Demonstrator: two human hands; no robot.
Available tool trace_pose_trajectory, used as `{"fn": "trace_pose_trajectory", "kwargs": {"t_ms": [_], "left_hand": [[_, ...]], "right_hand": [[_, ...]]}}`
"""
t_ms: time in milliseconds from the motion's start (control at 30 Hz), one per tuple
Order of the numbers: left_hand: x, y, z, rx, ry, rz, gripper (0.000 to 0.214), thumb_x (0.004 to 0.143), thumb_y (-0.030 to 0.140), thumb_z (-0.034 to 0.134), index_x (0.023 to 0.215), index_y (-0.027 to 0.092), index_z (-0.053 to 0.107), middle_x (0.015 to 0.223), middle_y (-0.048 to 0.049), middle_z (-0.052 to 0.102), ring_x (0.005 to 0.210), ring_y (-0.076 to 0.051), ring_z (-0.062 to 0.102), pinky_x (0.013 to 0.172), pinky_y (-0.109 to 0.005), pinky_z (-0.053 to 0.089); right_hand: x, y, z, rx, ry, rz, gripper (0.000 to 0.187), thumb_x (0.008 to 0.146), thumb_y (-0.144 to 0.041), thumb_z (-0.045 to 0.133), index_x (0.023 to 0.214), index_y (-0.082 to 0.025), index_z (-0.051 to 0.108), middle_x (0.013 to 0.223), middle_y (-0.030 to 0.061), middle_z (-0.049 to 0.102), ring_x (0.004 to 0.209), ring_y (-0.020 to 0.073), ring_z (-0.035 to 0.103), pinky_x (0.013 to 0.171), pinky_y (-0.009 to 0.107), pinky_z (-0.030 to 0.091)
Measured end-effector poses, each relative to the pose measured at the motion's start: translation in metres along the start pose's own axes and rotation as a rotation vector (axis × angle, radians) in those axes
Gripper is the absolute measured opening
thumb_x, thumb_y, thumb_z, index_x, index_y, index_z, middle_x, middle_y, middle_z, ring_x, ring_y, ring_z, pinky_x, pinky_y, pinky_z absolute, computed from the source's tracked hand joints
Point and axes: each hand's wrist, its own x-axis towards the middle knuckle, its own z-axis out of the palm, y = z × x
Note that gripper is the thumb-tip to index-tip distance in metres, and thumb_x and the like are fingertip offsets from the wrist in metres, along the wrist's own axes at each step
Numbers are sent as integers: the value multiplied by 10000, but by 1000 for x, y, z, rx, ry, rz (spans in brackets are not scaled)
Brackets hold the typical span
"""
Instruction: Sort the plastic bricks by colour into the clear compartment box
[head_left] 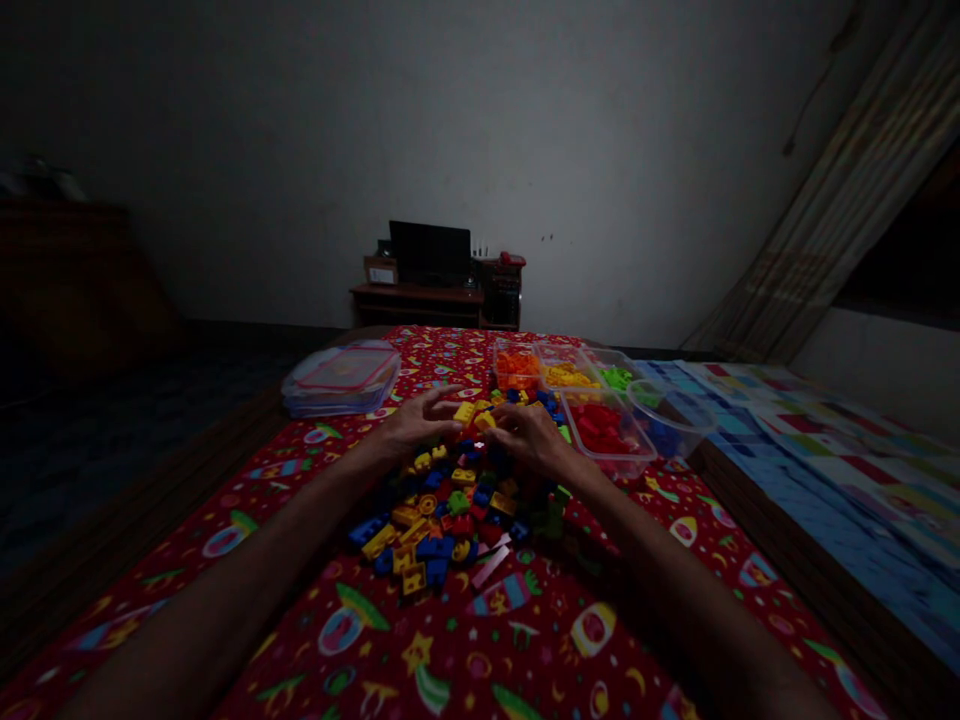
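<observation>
A heap of plastic building bricks (463, 477), mostly yellow and blue with some red, green and orange, lies on the red patterned cloth (420, 660). Over its far part, my left hand (415, 420) has its thumb against a yellow brick (463, 412), with the index finger raised above it. Close beside it, my right hand (531, 432) pinches another yellow brick (485, 420) between thumb and fingers. The two hands face each other, a small gap apart. Shadow hides part of the fingertips and the bricks below them.
Right of the heap stand clear containers with orange bricks (517, 370), yellow bricks (570, 376), green bricks (618, 378) and red bricks (602, 428). A round tub (675, 412) holds blue ones. Stacked clear lids (341, 380) lie at left. A monitor (430, 252) stands farther back.
</observation>
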Motion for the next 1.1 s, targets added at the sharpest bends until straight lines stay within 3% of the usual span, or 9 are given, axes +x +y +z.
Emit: {"fn": "trace_pose_trajectory", "kwargs": {"t_ms": [100, 300, 467, 633, 733, 867, 1000, 1100], "left_hand": [[-4, 4, 7, -23, -103, -39, 863, 643, 471, 730, 1393, 214, 391, 1156, -111, 660, 1010, -265, 645, 810, -349, 528], [-5, -1, 16, -90, -160, -18, 874, 688, 496, 691, 1424, 184, 337, 1111, -112, 672, 984, -256, 647, 821, -351, 510], [-7, 3, 23, 55, -132, 11, 765, 723, 535, 638, 1361, 158, 446, 947, -78, 703, 805, -217, 656, 693, -308, 514], [-7, 5, 24, 148, -165, 106, 604, 780, 587, 543, 1211, 168, 602, 922, -71, 707, 778, -205, 643, 662, -284, 514], [-7, 9, 21, 270, -98, 125, 547, 799, 570, 505, 1135, 164, 654, 894, -65, 718, 758, -213, 648, 660, -297, 517], [-6, 12, 12, 489, 76, 177, 499, 806, 510, 456, 1074, 157, 684, 962, -71, 725, 888, -244, 657, 804, -339, 507], [-4, 3, -2, 631, 229, 178, 468, 798, 450, 434, 1063, 162, 690, 1067, -80, 709, 969, -256, 646, 887, -362, 482], [-1, -5, -12, 657, 255, 156, 458, 795, 441, 430, 1063, 177, 692, 1109, -69, 698, 1009, -253, 635, 906, -358, 475]], "right_hand": [[2, 2, -2, 182, 33, 83, 282, 849, -304, 561, 1072, -142, 621, 828, 55, 701, 726, 142, 621, 622, 207, 408], [0, -4, -1, 124, -102, -74, 424, 807, -235, 609, 1221, -160, 562, 776, 18, 665, 648, 114, 565, 607, 201, 377], [-2, -4, -1, -13, -90, -135, 359, 825, -225, 583, 1171, -135, 618, 781, 46, 664, 674, 132, 564, 619, 215, 351], [-1, -1, -4, -36, -58, -125, 357, 840, -211, 564, 1190, -166, 620, 762, 29, 656, 629, 111, 531, 620, 211, 336], [-1, 0, -4, -58, -64, -146, 262, 880, -305, 534, 1045, -155, 672, 683, 14, 616, 572, 93, 482, 566, 205, 296], [-3, 0, -7, -99, -67, -130, 288, 892, -381, 521, 861, -131, 661, 572, -20, 527, 508, 73, 398, 526, 204, 259], [2, 13, -25, -112, -6, -24, 289, 881, -395, 533, 834, -136, 651, 594, -2, 563, 539, 92, 467, 542, 203, 304], [21, 37, -49, -186, 92, 104, 284, 871, -381, 536, 782, -136, 648, 604, 23, 601, 561, 118, 527, 554, 210, 352]]}}
